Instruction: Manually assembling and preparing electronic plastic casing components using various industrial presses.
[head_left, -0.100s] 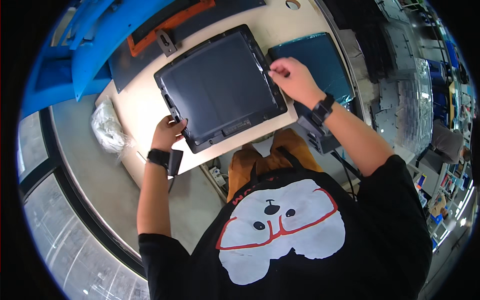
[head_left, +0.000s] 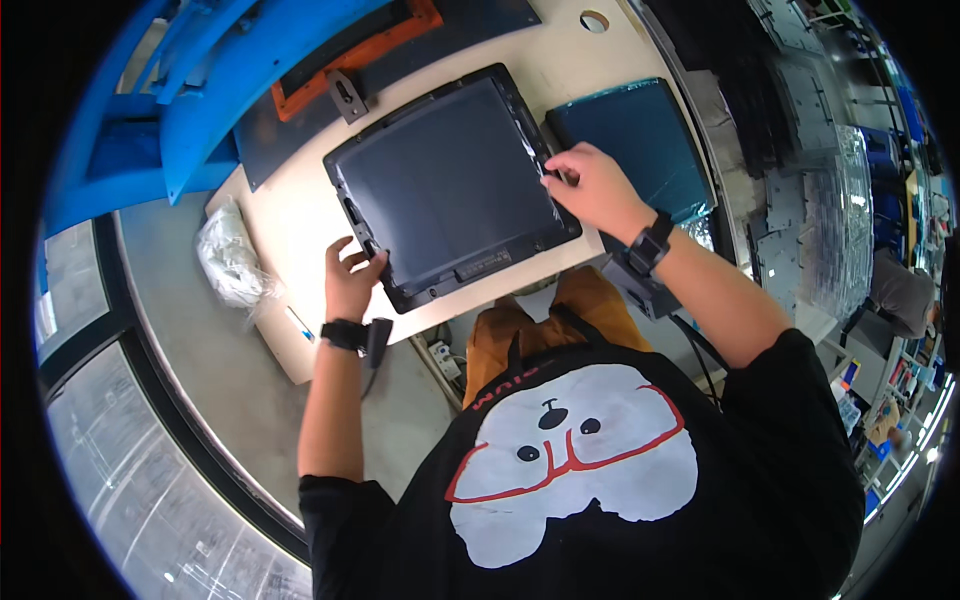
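A black, nearly square framed panel (head_left: 450, 180) lies flat on the pale worktop, its smooth dark middle ringed by a border with slots and holes. Along its right inner border runs a shiny strip that looks like clear film (head_left: 528, 142). My left hand (head_left: 352, 285) is at the panel's near left edge, thumb at the border, fingers spread apart and nothing in them. At the right edge, my right hand (head_left: 598, 195) has thumb and forefinger curled toward each other in a pinch. Whatever is between those fingertips, if anything, is too small to make out.
A teal film-wrapped panel (head_left: 640, 140) lies right of the framed one. Behind stand an orange frame on a dark plate (head_left: 350, 55), a slotted metal bracket (head_left: 346, 97) and blue sheet parts (head_left: 215, 95). A crumpled clear bag (head_left: 228, 258) sits at the worktop's left edge (head_left: 292, 340).
The whole view has shifted slightly. My left fingers have come away from the panel's edge and spread. My right hand stays by the right border.
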